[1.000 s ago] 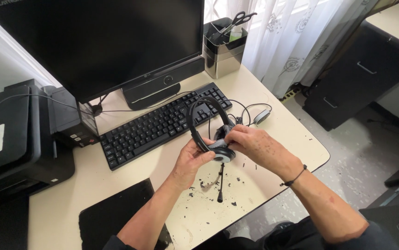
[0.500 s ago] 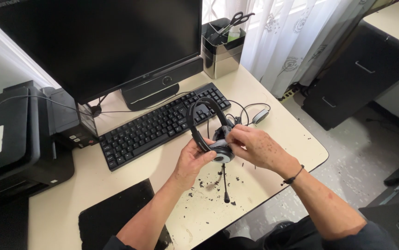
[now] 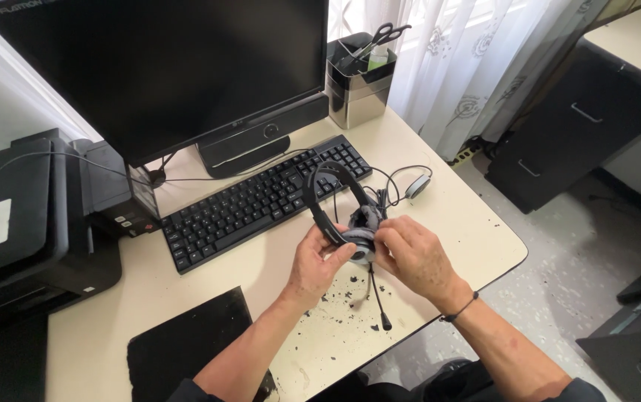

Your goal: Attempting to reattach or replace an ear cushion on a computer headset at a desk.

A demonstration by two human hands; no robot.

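The headset (image 3: pixel 339 205) is held above the desk (image 3: pixel 439 223), just in front of the keyboard (image 3: pixel 261 201). The left hand (image 3: pixel 313 264) is closed around its lower earpiece from the left. The right hand (image 3: pixel 413 253) pinches the grey ear cushion (image 3: pixel 365 223) with curled fingers. The microphone boom (image 3: pixel 376 298) hangs down over black crumbs (image 3: pixel 350 294) scattered on the desk.

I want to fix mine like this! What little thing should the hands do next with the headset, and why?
Probably keep pulling the grey ear cover around the earpiece with the right hand, since it looks bunched on top. The left hand steadies the headset, and black crumbs lie on the desk.
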